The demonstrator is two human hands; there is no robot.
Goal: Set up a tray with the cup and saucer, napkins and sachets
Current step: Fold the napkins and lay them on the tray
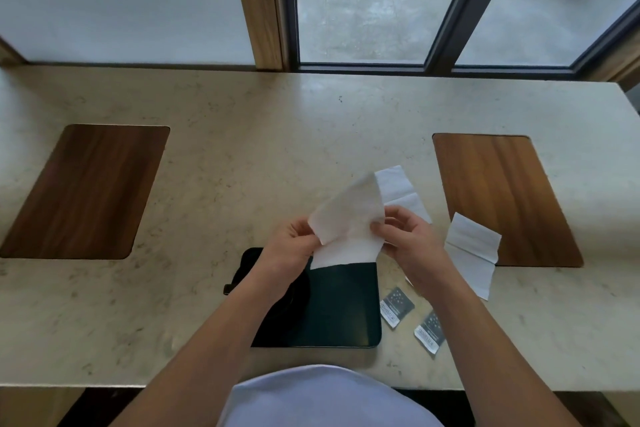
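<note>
A dark green tray (343,308) lies on the stone counter in front of me. Above its far edge, my left hand (291,246) and my right hand (408,236) both hold a white napkin (346,218), partly folded over itself. A black cup and saucer (294,295) stand on the tray's left part, mostly hidden by my left forearm. Two more white napkins lie on the counter: one (398,187) behind my right hand, one (471,253) to its right. Two dark sachets (396,310) (429,331) lie right of the tray.
The beige stone counter (225,166) has two inset wooden panels, one at the left (86,191) and one at the right (502,198). A window with dark frames (450,10) rises behind the counter.
</note>
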